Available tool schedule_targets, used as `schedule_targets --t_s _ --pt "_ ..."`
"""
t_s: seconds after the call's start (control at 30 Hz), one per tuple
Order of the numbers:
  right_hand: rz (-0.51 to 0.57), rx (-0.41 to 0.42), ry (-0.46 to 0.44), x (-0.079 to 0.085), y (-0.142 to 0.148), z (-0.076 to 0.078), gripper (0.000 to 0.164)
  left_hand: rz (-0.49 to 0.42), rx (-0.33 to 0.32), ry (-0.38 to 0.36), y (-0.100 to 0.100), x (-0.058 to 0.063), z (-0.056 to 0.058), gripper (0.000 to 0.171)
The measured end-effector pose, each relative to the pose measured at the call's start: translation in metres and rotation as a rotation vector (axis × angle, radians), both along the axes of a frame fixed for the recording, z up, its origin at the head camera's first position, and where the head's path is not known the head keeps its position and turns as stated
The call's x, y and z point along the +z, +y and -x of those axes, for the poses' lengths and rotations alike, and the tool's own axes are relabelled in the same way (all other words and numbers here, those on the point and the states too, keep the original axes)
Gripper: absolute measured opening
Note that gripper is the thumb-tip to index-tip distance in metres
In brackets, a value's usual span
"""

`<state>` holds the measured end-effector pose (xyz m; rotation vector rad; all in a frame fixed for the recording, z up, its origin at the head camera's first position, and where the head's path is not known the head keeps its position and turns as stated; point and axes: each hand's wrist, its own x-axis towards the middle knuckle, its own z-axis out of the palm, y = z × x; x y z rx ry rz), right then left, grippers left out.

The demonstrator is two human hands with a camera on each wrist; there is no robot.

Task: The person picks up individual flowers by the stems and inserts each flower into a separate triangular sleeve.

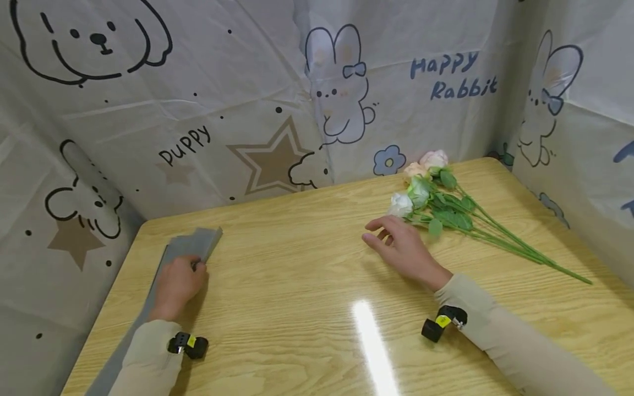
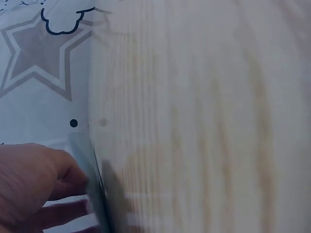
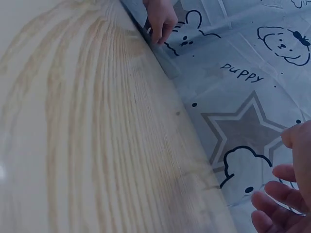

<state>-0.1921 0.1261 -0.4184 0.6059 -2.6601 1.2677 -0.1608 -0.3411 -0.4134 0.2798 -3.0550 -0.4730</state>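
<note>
On the left side of the table lies a long folded grey sheet (image 1: 190, 242), paper or cloth, I cannot tell which. My left hand (image 1: 178, 286) holds it near its far end, with the fingers curled. From the left wrist, the fingers and thumb of that hand (image 2: 39, 184) are seen at the sheet's edge (image 2: 92, 179). Over the right half of the table, my right hand (image 1: 403, 250) is loosely bent and holds nothing. Just beyond its fingers are several artificial roses, among them a white rose (image 1: 400, 205) and a pink rose (image 1: 434, 159), with green leaves (image 1: 453, 219).
The long green stems (image 1: 535, 254) point toward the table's right edge. A wood-grain table (image 1: 282, 264) fills the middle, with a bright light reflection on it. White printed curtains (image 1: 223, 66) enclose the back and both sides.
</note>
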Motion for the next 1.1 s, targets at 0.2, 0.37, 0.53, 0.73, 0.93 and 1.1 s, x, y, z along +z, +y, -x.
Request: schedule_targets --t_s 0.2,0.37,0.53,0.73,0.93,1.1 --pt "0.051 0.056 -0.103 -0.006 -0.007 -0.002 0.033 0.019 0.058 0.096 0.001 0.002 -0.001 0.034" --pt "0.107 0.105 -0.179 -0.013 -0.009 -0.001 0.032 0.004 0.106 0.124 0.002 0.004 -0.001 0.033" --pt "0.154 0.109 -0.218 -0.019 -0.010 -0.001 0.028 -0.014 0.159 0.164 0.004 0.006 -0.001 0.029" --pt "0.185 0.068 -0.285 -0.024 -0.008 0.001 0.029 -0.020 0.183 0.284 0.009 0.005 -0.001 0.024" --pt "0.209 0.046 -0.311 -0.026 -0.006 0.004 0.030 -0.012 0.119 0.427 0.021 0.011 -0.002 0.019" --pt "0.221 0.033 -0.335 -0.027 -0.006 0.005 0.030 0.039 0.058 0.538 0.035 0.013 -0.005 0.018"
